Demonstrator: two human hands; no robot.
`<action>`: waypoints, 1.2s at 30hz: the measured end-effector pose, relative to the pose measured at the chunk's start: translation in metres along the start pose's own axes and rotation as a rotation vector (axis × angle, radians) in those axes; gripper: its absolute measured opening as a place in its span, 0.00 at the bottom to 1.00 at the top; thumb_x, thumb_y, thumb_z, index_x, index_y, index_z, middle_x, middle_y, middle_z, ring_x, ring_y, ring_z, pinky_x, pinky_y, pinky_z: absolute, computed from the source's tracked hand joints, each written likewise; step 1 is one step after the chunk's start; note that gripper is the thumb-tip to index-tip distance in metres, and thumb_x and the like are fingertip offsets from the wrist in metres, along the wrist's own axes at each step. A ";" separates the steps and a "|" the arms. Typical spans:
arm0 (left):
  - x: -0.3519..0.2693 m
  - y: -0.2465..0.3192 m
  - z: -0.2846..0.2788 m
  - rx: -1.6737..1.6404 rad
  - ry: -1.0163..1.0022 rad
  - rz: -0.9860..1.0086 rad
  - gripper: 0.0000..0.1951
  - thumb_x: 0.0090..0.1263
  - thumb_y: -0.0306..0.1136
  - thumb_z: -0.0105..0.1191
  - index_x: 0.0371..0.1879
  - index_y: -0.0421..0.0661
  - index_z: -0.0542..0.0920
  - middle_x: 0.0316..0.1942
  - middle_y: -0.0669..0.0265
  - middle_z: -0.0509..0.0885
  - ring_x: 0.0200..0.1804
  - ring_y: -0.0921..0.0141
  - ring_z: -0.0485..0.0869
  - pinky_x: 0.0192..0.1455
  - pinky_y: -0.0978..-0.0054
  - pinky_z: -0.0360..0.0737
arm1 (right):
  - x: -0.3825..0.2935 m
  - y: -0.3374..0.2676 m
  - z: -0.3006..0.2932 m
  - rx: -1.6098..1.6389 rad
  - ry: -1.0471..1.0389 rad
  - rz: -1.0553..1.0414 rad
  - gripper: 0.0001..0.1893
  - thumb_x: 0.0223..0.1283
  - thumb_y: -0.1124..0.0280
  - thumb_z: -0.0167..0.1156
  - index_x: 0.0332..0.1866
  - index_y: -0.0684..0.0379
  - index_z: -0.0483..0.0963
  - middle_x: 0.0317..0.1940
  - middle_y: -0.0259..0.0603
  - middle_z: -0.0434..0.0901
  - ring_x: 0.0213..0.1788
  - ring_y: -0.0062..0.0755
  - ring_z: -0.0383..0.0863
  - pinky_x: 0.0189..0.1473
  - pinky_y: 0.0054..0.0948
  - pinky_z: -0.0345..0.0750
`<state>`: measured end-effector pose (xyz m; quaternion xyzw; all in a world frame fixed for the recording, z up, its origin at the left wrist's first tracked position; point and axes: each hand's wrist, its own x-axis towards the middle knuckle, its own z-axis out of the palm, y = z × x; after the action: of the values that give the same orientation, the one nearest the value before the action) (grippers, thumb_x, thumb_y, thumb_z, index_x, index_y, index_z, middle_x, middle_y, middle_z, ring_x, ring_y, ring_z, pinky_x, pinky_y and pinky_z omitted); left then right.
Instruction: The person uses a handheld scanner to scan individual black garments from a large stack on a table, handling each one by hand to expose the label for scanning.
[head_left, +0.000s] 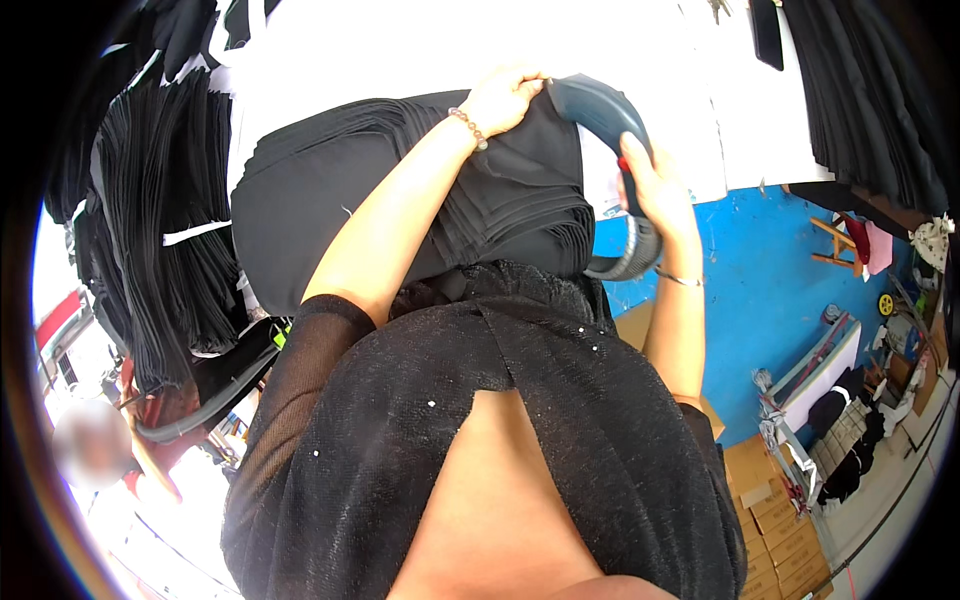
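Note:
A thick stack of folded black cloth pieces (322, 187) lies in front of me, against my body. My left hand (502, 101), a bead bracelet at its wrist, reaches over the stack. Its thumb and finger pinch an upper corner of the black cloth, right by the nose of a dark blue-grey handheld suction tool (600, 109). My right hand (652, 176) grips the tool's handle, with a red button by the thumb. From the handle's lower end a grey corrugated hose (637, 251) curls back towards the stack. Whether a thread sits between my left fingertips is too small to tell.
A white table (405, 45) carries the stack. More black cloth bundles (150, 187) hang at the left, and others (862, 97) at the right near a dark phone-like slab (766, 34). Cardboard boxes (780, 536) stand on the floor lower right. A blurred person (150, 465) is at left.

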<state>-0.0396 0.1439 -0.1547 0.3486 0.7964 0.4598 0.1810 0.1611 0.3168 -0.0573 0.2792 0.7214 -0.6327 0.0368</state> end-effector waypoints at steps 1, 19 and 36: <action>0.000 -0.001 -0.003 -0.002 0.004 0.055 0.07 0.77 0.27 0.57 0.48 0.42 0.87 0.44 0.62 0.84 0.50 0.64 0.82 0.61 0.69 0.78 | 0.007 0.001 0.007 -0.011 0.048 0.000 0.25 0.77 0.46 0.57 0.38 0.62 0.75 0.17 0.34 0.75 0.16 0.22 0.74 0.22 0.26 0.72; -0.083 0.064 -0.109 0.171 -0.529 0.312 0.07 0.74 0.28 0.59 0.45 0.46 0.89 0.33 0.66 0.89 0.42 0.63 0.88 0.59 0.66 0.78 | -0.042 -0.019 -0.013 -0.351 -0.015 -0.004 0.21 0.73 0.52 0.63 0.37 0.64 0.78 0.19 0.37 0.76 0.20 0.25 0.78 0.25 0.29 0.75; -0.047 0.026 -0.033 0.459 0.087 0.084 0.21 0.62 0.39 0.72 0.53 0.49 0.84 0.47 0.61 0.81 0.52 0.58 0.81 0.59 0.61 0.80 | 0.010 -0.019 0.038 -0.512 0.195 -0.088 0.31 0.71 0.44 0.61 0.45 0.72 0.81 0.32 0.63 0.85 0.40 0.59 0.88 0.44 0.44 0.81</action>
<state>-0.0166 0.0987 -0.1167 0.3933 0.8719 0.2886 0.0434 0.1327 0.2839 -0.0519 0.2887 0.8695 -0.4007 0.0090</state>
